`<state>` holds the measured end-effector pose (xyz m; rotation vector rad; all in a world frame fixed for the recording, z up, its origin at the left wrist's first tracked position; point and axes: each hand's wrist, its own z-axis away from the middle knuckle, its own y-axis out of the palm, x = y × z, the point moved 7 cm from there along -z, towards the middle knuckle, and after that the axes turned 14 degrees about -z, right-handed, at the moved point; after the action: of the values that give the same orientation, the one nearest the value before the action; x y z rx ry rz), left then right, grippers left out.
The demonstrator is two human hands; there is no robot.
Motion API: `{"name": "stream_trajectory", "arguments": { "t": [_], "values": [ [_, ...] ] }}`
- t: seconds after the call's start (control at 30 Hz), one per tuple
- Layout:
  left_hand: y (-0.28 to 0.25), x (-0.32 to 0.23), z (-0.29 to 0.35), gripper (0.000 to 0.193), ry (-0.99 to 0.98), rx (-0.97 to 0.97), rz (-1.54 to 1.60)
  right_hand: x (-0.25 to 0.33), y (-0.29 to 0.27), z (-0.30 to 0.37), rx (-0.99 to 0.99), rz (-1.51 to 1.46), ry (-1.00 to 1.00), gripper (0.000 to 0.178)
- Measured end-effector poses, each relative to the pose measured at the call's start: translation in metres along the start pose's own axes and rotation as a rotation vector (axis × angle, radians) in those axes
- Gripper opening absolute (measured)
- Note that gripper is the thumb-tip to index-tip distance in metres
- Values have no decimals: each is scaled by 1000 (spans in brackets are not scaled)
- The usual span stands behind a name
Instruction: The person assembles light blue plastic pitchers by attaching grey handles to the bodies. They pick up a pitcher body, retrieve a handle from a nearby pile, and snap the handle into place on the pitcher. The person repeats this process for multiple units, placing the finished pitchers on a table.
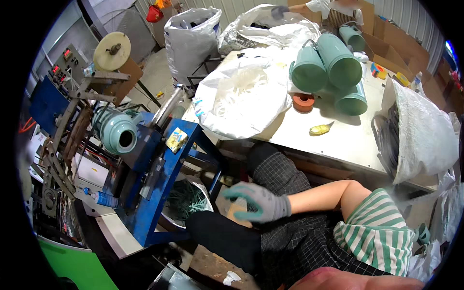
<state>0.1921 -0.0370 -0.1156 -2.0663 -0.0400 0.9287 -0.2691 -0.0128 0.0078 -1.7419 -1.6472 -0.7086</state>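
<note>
My right hand (261, 202), in a grey knit glove with a teal coating, hangs above my lap near my knees. Its fingers are curved and apart, with nothing between them. My left hand does not show. Just left of the glove and lower is a bucket (210, 186) holding green plastic strips (186, 200). A blue metal bench machine (164, 186) stands farther left, with a small yellow-and-white packet (177, 140) on top. Beside it, a pale green round-mouthed housing (113, 130) sits on the machine.
On the white table (350, 145) are several green cylinders (309, 70), a reddish-brown ring (303, 102), a yellow piece (320, 129) and an open white bag (208, 108). A white sack (425, 135) with dark sheets lies at right. Another person's gloved hand (279, 12) reaches over a far bag.
</note>
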Motion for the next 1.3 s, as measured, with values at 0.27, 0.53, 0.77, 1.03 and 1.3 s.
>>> {"name": "stream_trajectory", "arguments": {
  "t": [0.27, 0.53, 0.77, 1.03, 1.3],
  "values": [
    [-93, -197, 47, 60, 407, 300, 568, -62, 120, 34, 125, -744, 627, 109],
    [18, -301, 148, 48, 545, 1135, 783, -19, 38, 160, 126, -1751, 1495, 86],
    [-35, -320, 189, 35, 972, 555, 551, 26, -70, 71, 115, 216, 481, 87],
    [-43, -317, 172, 35, 1286, 408, 17, 8, 10, -1, 109, 240, 95, 79],
    [-48, -294, 175, 34, 1111, 541, 58, 10, 30, 10, 59, 249, 97, 62]
  ]
}}
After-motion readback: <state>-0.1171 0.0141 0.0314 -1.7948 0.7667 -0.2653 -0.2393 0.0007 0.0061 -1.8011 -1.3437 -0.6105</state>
